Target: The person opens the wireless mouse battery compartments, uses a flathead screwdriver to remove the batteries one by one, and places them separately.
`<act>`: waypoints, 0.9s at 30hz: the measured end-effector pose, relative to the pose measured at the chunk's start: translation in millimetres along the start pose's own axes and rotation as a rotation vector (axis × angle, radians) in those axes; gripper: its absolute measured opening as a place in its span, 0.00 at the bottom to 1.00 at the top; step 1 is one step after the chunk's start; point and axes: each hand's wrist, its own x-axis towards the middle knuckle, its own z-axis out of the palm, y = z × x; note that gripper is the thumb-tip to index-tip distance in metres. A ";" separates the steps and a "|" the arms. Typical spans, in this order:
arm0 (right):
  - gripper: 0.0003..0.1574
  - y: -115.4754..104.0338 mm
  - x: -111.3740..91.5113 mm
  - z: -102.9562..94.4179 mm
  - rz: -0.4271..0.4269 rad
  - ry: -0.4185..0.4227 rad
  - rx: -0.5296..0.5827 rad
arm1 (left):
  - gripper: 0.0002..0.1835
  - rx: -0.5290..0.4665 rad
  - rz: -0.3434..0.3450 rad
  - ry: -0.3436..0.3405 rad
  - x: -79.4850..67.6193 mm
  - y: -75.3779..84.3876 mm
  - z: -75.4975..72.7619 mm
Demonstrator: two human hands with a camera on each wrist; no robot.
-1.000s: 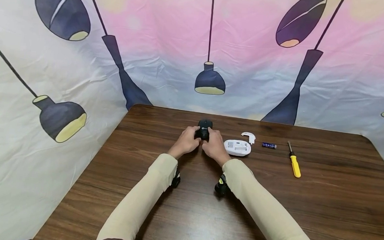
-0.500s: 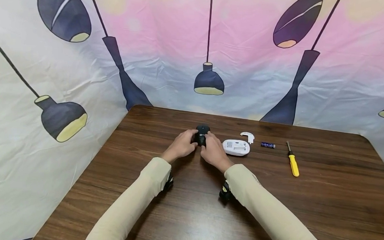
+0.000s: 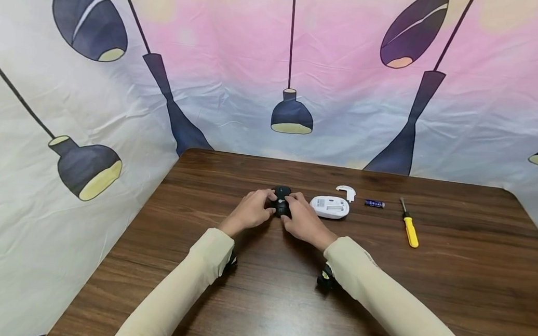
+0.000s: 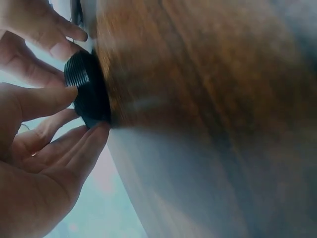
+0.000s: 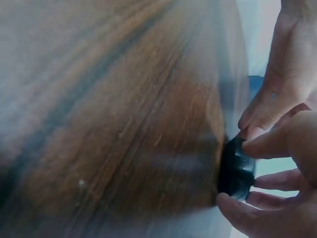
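A black computer mouse (image 3: 281,202) lies right side up on the wooden table, its front pointing away from me. From its left side, the left hand (image 3: 252,211) grips it with curled fingers and thumb. The right hand (image 3: 306,218) grips the opposite side the same way. In the left wrist view the mouse (image 4: 94,91) shows a ribbed edge, with fingertips of both hands on it. Seen from the right wrist, the mouse (image 5: 237,168) is low against the tabletop between the fingertips.
Close to the right hand, a white mouse (image 3: 336,213) lies upside down with its battery slot uncovered. Beyond it is a white battery cover (image 3: 350,194). A blue battery (image 3: 375,203) and a yellow-handled screwdriver (image 3: 411,232) lie further right. A printed cloth hangs behind the table.
Both hands have drawn the black mouse across the table toward the person. The white mouse, cover, battery and screwdriver have stayed in place.
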 end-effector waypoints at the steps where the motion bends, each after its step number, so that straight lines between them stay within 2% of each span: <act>1: 0.33 -0.1 -2.9 -0.6 -0.009 -0.005 -0.002 | 0.18 -0.006 -0.001 -0.004 -2.0 0.0 -0.2; 8: 0.29 0.7 -20.3 -4.3 -0.074 -0.023 -0.035 | 0.24 -0.026 -0.010 -0.041 -16.3 2.6 -0.6; 15: 0.26 6.5 -33.5 -10.8 -0.098 -0.035 -0.021 | 0.23 -0.029 0.041 -0.077 -24.3 6.7 4.4; 22: 0.31 16.6 -48.5 -16.0 -0.122 -0.079 -0.017 | 0.22 -0.054 0.071 -0.119 -30.8 12.8 9.1; 27: 0.32 24.8 -59.5 -21.8 -0.164 -0.077 -0.020 | 0.22 -0.050 0.106 -0.133 -33.1 20.0 12.2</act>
